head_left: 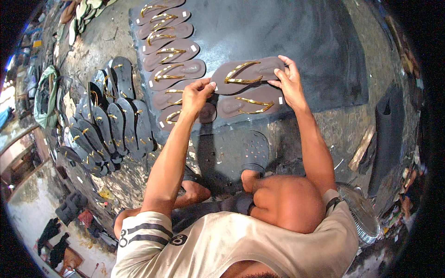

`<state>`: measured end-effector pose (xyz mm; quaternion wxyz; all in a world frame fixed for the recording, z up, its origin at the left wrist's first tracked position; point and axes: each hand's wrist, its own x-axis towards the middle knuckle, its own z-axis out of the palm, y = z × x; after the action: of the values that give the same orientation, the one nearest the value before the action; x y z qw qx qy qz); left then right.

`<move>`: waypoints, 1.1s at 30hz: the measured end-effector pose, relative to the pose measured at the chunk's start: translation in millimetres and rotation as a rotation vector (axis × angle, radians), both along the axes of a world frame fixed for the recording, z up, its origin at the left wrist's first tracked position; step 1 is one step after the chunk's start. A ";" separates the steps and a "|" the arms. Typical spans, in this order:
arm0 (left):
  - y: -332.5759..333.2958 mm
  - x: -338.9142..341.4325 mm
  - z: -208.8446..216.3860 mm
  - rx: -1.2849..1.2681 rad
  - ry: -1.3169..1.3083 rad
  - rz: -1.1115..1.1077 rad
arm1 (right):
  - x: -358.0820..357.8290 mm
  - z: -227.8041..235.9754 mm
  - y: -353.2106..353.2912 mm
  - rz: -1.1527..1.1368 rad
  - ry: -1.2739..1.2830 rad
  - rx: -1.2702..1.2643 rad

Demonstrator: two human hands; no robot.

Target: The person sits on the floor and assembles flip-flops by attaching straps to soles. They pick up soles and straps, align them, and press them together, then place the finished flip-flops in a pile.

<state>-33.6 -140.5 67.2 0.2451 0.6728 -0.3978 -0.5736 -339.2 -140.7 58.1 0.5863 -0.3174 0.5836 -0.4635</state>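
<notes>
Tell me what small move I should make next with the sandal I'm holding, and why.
I'd probably ease the held sandal down onto the dark mat, just beyond the nearer sandal. Your left hand and right hand hold its opposite ends, it overlaps that sandal's edge in view, and the column of sandals on the left lies on the mat.

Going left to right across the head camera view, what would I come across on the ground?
Pale green bag or cloth, cluster of dark sandals, column of brown sandals, held brown sandal, piece of wood, long dark strip.
</notes>
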 end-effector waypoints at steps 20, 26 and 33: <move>7.8 -23.2 -12.8 -0.533 -0.587 -0.362 | -28.1 -24.5 -7.0 0.347 1.183 -0.228; 29.9 -51.2 -3.2 -0.698 -0.512 -0.471 | 26.3 -40.6 -20.0 0.420 1.552 -0.370; -96.3 166.7 15.4 -0.521 -0.790 0.012 | 15.1 -37.8 -26.6 0.294 1.158 -0.302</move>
<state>133.2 -236.8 82.6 0.2391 0.7580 -0.5871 -0.1535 -324.1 -167.2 20.3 0.1805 -0.6741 0.6855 -0.2077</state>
